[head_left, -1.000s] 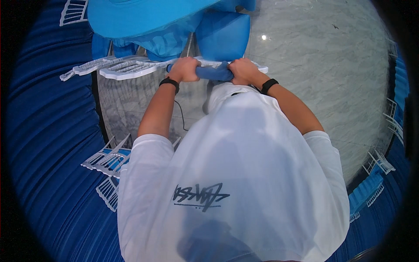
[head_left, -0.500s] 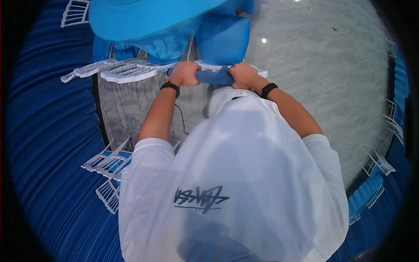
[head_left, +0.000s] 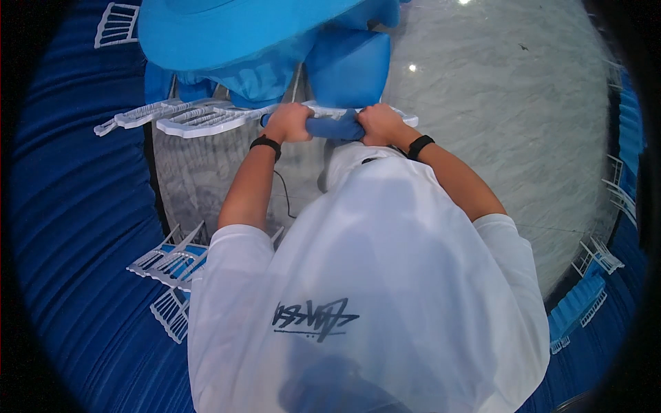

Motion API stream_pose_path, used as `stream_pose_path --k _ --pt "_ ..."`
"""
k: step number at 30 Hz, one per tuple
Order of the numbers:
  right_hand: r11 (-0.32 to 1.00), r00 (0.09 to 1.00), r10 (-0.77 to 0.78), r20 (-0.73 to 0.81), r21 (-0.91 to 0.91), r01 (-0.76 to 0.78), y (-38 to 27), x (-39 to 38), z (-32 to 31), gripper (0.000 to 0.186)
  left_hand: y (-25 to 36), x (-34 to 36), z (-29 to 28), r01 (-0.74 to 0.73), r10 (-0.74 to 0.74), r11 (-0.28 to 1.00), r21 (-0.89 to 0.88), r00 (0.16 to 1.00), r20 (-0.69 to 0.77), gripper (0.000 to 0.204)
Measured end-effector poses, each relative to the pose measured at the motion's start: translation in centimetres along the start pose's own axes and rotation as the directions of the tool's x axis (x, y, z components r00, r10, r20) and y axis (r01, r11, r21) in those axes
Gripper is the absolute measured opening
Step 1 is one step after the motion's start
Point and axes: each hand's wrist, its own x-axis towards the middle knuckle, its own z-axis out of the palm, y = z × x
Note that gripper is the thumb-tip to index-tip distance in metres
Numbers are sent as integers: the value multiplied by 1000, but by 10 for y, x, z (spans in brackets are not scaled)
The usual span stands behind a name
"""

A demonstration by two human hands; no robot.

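Observation:
A blue cloth (head_left: 333, 128), rolled into a thick band, is stretched between my two hands in front of my body. My left hand (head_left: 289, 122) is closed around it, and a short end sticks out beyond that fist. Bunched fabric rises beside my right hand (head_left: 379, 124), which is closed on the other end. Just beyond the hands stand white chairs (head_left: 206, 122) with thin spindles. Whether the cloth touches the nearest chair back, I cannot tell.
A round table with a light blue cover (head_left: 234, 34) stands ahead. A blue chair seat (head_left: 349, 69) is near its edge. Dark blue draped curtain (head_left: 76, 206) lines the left side. A thin black cable (head_left: 286, 189) hangs by my left forearm. Grey marbled floor (head_left: 509, 124) spreads to the right.
The whole view has shifted slightly, with table, chairs and hands a little lower in it. Both hands keep their hold on the cloth, whose bunched part looks slightly different.

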Motion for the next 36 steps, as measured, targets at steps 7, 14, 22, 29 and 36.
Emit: stream_pose_path --k 7,14,22,29,36 --pt "999 998 45 48 -14 -44 -2 0 -4 30 -1 0 5 -22 20 1000 -19 996 -90 33" --pt "1000 999 20 31 13 -20 -1 1 -2 27 -3 2 3 -14 14 1000 5 1000 -8 48" --pt "1000 1000 4 -8 14 -4 0 0 0 27 -2 0 4 -22 21 1000 -19 998 -58 33" --pt "1000 999 17 33 12 -17 0 1 -1 28 -5 1 7 -47 45 999 -24 995 -89 34" --pt "1000 1000 15 17 22 -15 -2 -2 -3 28 -3 1 7 -46 44 999 -9 995 -91 34"
